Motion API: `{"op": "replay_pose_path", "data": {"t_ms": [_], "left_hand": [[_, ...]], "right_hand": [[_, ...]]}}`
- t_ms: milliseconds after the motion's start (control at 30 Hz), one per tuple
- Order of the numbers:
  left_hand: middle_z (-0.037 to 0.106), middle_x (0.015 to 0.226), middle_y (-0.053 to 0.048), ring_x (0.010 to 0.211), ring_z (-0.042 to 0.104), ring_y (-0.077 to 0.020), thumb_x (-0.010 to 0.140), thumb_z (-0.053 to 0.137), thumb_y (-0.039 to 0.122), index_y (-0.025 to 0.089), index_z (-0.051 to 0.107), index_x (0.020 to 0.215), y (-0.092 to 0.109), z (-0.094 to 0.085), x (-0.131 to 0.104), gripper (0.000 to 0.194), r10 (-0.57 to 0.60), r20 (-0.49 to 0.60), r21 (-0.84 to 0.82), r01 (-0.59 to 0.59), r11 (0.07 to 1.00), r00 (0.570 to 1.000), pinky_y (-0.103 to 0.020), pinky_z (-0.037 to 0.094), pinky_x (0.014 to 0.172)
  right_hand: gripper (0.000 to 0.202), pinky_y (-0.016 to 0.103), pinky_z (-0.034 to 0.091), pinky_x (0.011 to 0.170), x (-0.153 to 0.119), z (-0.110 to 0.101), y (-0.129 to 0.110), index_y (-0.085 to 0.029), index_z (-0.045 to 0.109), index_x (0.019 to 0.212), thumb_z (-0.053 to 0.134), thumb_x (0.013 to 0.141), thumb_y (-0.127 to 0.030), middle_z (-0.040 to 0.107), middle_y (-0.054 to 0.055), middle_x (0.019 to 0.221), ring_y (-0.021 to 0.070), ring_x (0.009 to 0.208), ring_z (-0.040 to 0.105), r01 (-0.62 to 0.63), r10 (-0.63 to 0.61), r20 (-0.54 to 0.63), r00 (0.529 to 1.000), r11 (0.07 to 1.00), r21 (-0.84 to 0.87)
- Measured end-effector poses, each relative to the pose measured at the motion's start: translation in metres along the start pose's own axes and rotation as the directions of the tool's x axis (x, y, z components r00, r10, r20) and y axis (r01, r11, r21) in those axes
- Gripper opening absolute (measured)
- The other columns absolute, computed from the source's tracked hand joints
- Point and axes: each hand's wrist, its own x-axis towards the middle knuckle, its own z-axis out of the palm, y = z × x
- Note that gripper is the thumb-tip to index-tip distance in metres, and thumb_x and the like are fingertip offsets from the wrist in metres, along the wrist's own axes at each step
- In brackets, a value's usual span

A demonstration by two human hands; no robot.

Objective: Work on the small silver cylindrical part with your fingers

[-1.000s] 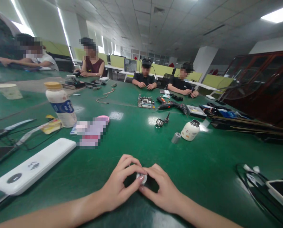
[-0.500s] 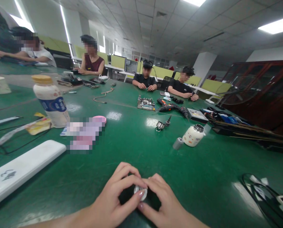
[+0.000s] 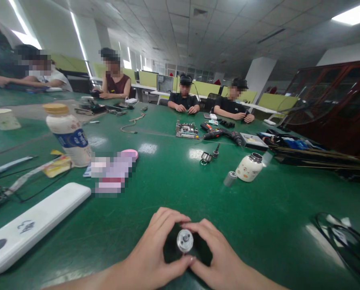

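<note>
Low in the middle, a small motor shows its round silvery end face, with a stub shaft and small dark holes. My left hand curves around it from the left, its index finger at the far edge and its thumb at the near edge. From the right, my right hand closes in the same way, so both hands' fingertips meet around the motor. The motor's lower body is hidden. Beyond my hands, a grey metal cylinder lies beside a cream, open-necked bottle.
A white bar-shaped device lies left, near a milk bottle and a pink item. Ahead are a steel cap, a circuit board and power drills. Black cables lie right. Several people sit across the green table.
My left thumb has moved off the motor's face to its near edge, so the end face now shows fully. The fingers have spread a little wider around it. The view has shifted slightly.
</note>
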Motion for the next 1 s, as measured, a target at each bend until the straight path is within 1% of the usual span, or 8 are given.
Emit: {"op": "replay_pose_path", "data": {"t_ms": [167, 233, 300, 400, 600, 767, 867, 1000], "left_hand": [[0.061, 0.110, -0.006, 0.102, 0.055, -0.0256, 0.075, 0.079, 0.032, 0.023, 0.052, 0.116, -0.004, 0.003, 0.000, 0.050, -0.096, -0.007, 0.078, 0.096, 0.992, 0.995, -0.039, 0.046, 0.087], [0.063, 0.105, -0.005, 0.098, 0.055, -0.0250, 0.077, 0.079, 0.038, 0.023, 0.055, 0.110, -0.004, 0.003, 0.000, 0.044, -0.112, 0.021, 0.103, 0.110, 0.989, 0.993, -0.038, 0.045, 0.084], [0.063, 0.100, -0.003, 0.096, 0.054, -0.0241, 0.079, 0.077, 0.041, 0.022, 0.057, 0.102, -0.004, 0.003, 0.000, 0.036, -0.109, 0.066, 0.110, 0.102, 0.989, 0.992, -0.037, 0.043, 0.082], [0.063, 0.096, -0.002, 0.095, 0.052, -0.0230, 0.083, 0.074, 0.037, 0.022, 0.058, 0.097, -0.004, 0.004, 0.000, 0.026, -0.097, 0.111, 0.108, 0.085, 0.991, 0.989, -0.035, 0.041, 0.081], [0.060, 0.097, -0.003, 0.096, 0.050, -0.0231, 0.084, 0.072, 0.035, 0.019, 0.055, 0.095, -0.007, 0.005, -0.002, 0.025, -0.088, 0.102, 0.079, 0.080, 0.994, 0.991, -0.036, 0.041, 0.083], [0.059, 0.097, -0.004, 0.097, 0.050, -0.0224, 0.085, 0.070, 0.025, 0.019, 0.053, 0.092, -0.004, 0.004, 0.000, 0.019, -0.081, 0.123, 0.020, 0.079, 0.997, 0.989, -0.035, 0.043, 0.084], [0.059, 0.098, -0.004, 0.097, 0.050, -0.0225, 0.086, 0.070, 0.025, 0.019, 0.054, 0.093, -0.002, 0.003, 0.001, 0.018, -0.093, 0.126, 0.010, 0.093, 0.996, 0.988, -0.035, 0.043, 0.083], [0.060, 0.098, -0.004, 0.097, 0.050, -0.0226, 0.087, 0.069, 0.028, 0.020, 0.055, 0.095, -0.002, 0.003, 0.001, 0.018, -0.087, 0.131, 0.008, 0.087, 0.996, 0.988, -0.035, 0.043, 0.084]], "right_hand": [[0.075, 0.037, 0.045, 0.102, -0.007, 0.003, 0.006, -0.024, 0.030, 0.142, 0.059, 0.074, -0.010, 0.057, 0.010, 0.131, 0.0224, 0.117, 0.057, 0.126, -0.138, -0.120, 0.983, 0.987, -0.100], [0.077, 0.038, 0.043, 0.105, -0.008, 0.002, 0.006, -0.023, 0.030, 0.144, 0.057, 0.073, -0.010, 0.047, 0.012, 0.143, 0.0243, 0.125, 0.052, 0.222, -0.246, -0.107, 0.963, 0.955, -0.198], [0.073, 0.039, 0.042, 0.106, -0.007, 0.001, 0.006, -0.024, 0.036, 0.142, 0.056, 0.073, -0.010, 0.040, 0.012, 0.151, 0.0256, 0.131, 0.047, 0.319, -0.349, -0.062, 0.935, 0.905, -0.282], [0.066, 0.039, 0.042, 0.106, -0.005, 0.000, 0.006, -0.024, 0.043, 0.138, 0.055, 0.074, -0.010, 0.044, 0.010, 0.149, 0.0246, 0.132, 0.047, 0.407, -0.441, -0.026, 0.897, 0.847, -0.342], [0.062, 0.037, 0.041, 0.107, -0.004, -0.002, 0.009, -0.018, 0.050, 0.136, 0.053, 0.075, -0.007, 0.062, 0.009, 0.134, 0.0223, 0.127, 0.053, 0.450, -0.498, -0.031, 0.867, 0.807, -0.383], [0.048, 0.039, 0.049, 0.098, 0.005, -0.005, -0.004, -0.024, 0.059, 0.127, 0.057, 0.082, -0.008, 0.071, 0.006, 0.121, 0.0209, 0.111, 0.065, 0.403, -0.437, -0.153, 0.886, 0.891, -0.208], [0.034, 0.038, 0.053, 0.089, 0.011, -0.005, -0.013, -0.030, 0.069, 0.112, 0.061, 0.086, -0.009, 0.078, 0.002, 0.101, 0.0195, 0.096, 0.070, 0.304, -0.307, -0.257, 0.916, 0.951, -0.055], [0.022, 0.033, 0.055, 0.081, 0.015, -0.006, -0.020, -0.029, 0.076, 0.093, 0.071, 0.081, -0.012, 0.077, 0.000, 0.086, 0.0193, 0.090, 0.069, 0.141, -0.121, -0.335, 0.934, 0.989, 0.036]]}}
